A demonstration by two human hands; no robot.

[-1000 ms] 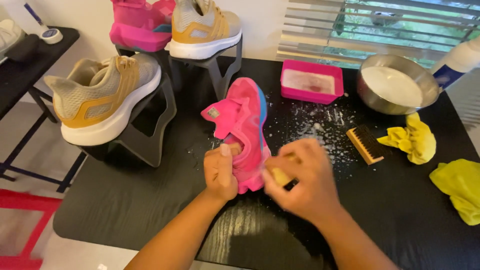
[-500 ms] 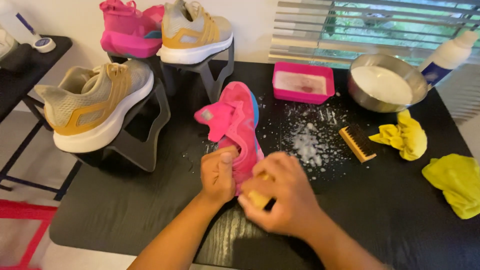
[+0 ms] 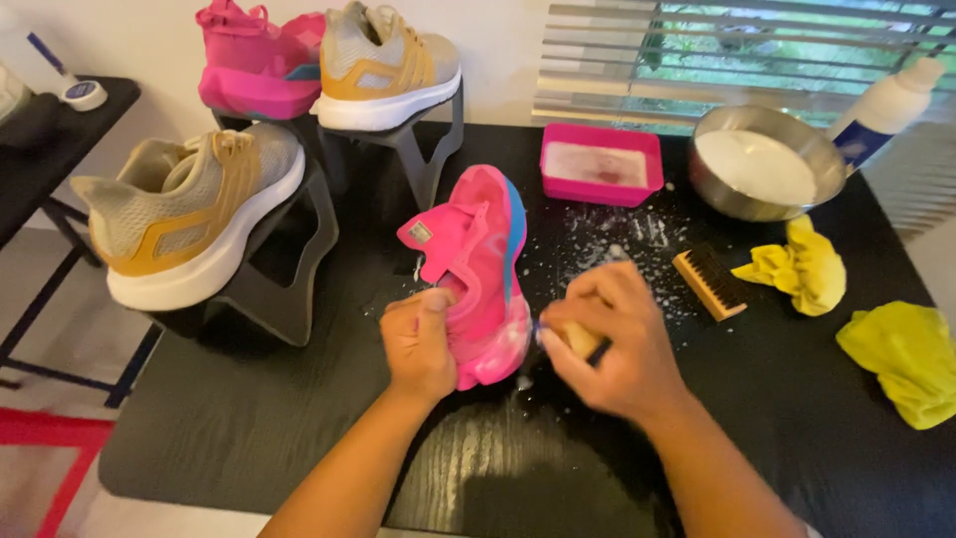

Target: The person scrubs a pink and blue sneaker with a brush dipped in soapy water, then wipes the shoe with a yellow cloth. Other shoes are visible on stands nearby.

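While left hand [image 3: 418,344] grips pink shoe [image 3: 481,274], right hand [image 3: 609,339] fingers close over a mostly hidden brush [image 3: 580,340].

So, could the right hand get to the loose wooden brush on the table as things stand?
Probably yes: the wooden brush lies uncovered just beyond the right hand, nothing between them, though that hand already grips a small brush.

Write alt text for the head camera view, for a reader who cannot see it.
Two bare hands clean a pink sneaker on a black table: the left hand steadies it while the right hand presses a small brush against its sudsy side. Around them sit sneakers on stands, a pink tray, a metal bowl, a wooden brush and yellow cloths.
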